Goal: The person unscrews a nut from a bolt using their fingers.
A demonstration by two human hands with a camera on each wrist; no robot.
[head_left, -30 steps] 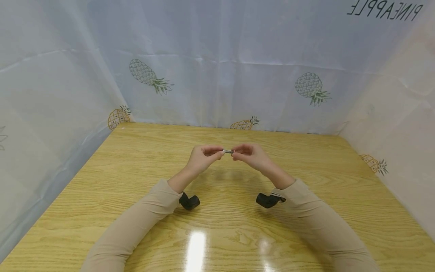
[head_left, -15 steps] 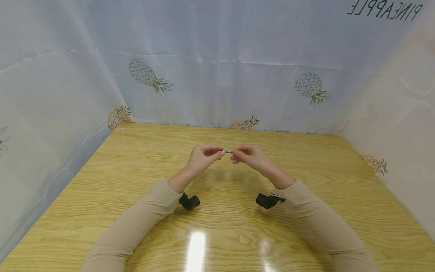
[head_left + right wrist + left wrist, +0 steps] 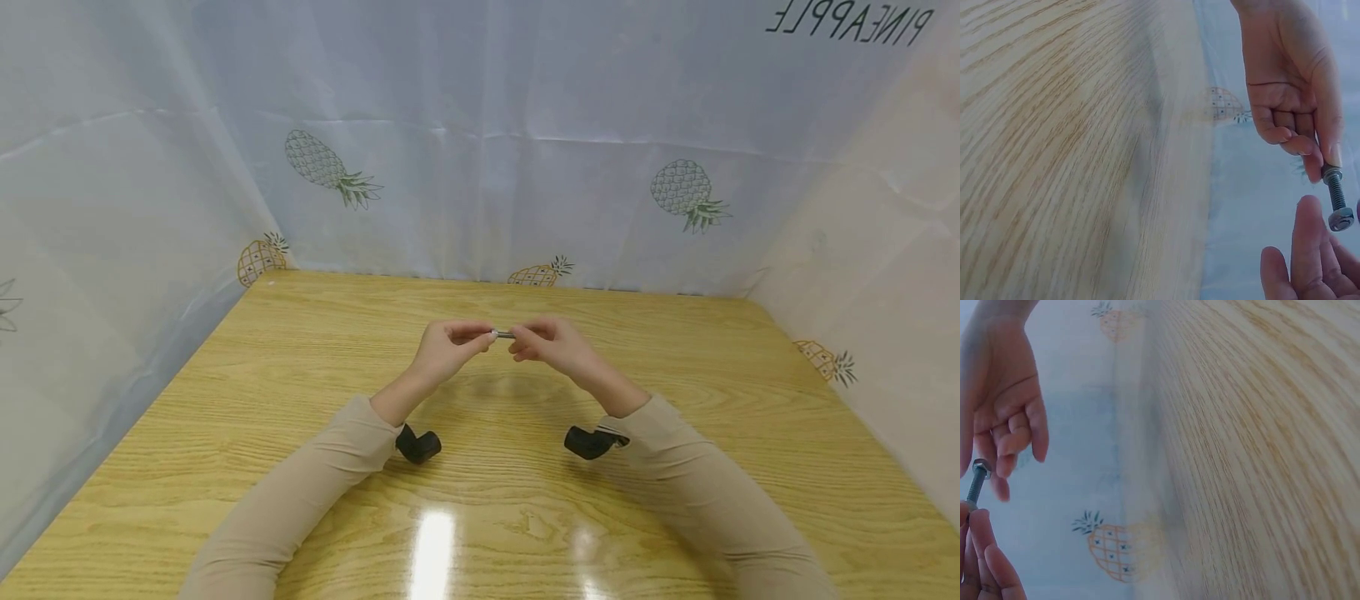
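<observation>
A metal bolt [image 3: 505, 335] lies roughly level between both hands in the head view, above the table. My left hand [image 3: 444, 350] pinches one end of it between thumb and fingertips. At its other end sits a hex nut [image 3: 1340, 219], where my right hand [image 3: 553, 342] has thumb and index finger on opposite sides. The right wrist view shows bare thread [image 3: 1336, 190] between the nut and the left fingertips. In the left wrist view the nut [image 3: 982, 466] is at the upper end, beside the right hand's fingers [image 3: 1005, 447]; the left fingers [image 3: 982, 534] cover the lower end.
The wood-grain table [image 3: 495, 492] stretches beneath both arms. A white curtain [image 3: 480, 167] with pineapple prints hangs along its back and sides. Black curved pieces [image 3: 418, 446] stick out below the beige sleeves [image 3: 315, 475] at the wrists.
The right thumb and fingers have shifted about the nut end, the thumb moving slightly up and the other fingers curling in. The left hand and the bolt stay in place.
</observation>
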